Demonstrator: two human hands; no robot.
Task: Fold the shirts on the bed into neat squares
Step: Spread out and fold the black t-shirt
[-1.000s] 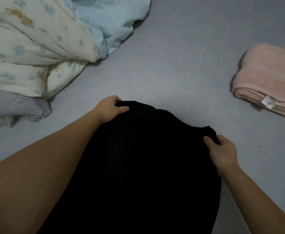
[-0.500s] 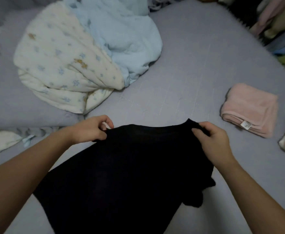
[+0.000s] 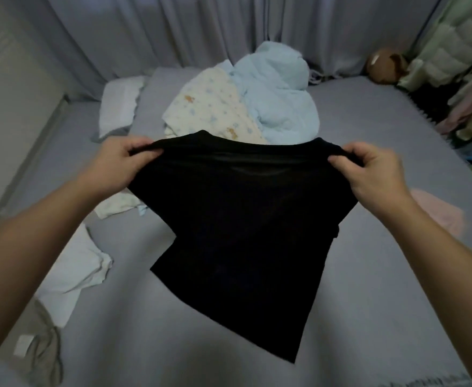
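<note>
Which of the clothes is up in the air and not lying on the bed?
The black shirt. Both hands pinch its top edge and hold it up; the other clothes lie on the bed.

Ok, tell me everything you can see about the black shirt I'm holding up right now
The black shirt is a plain, dark, soft-looking knit with no visible print. It is unfolded and held up, spread wide above the grey bed, its lower hem hanging slanted toward the lower right. The left hand and right hand each pinch a top corner near the shoulders. The neckline dips between them, showing an inner collar seam. Whether the hem touches the bed is unclear.
</note>
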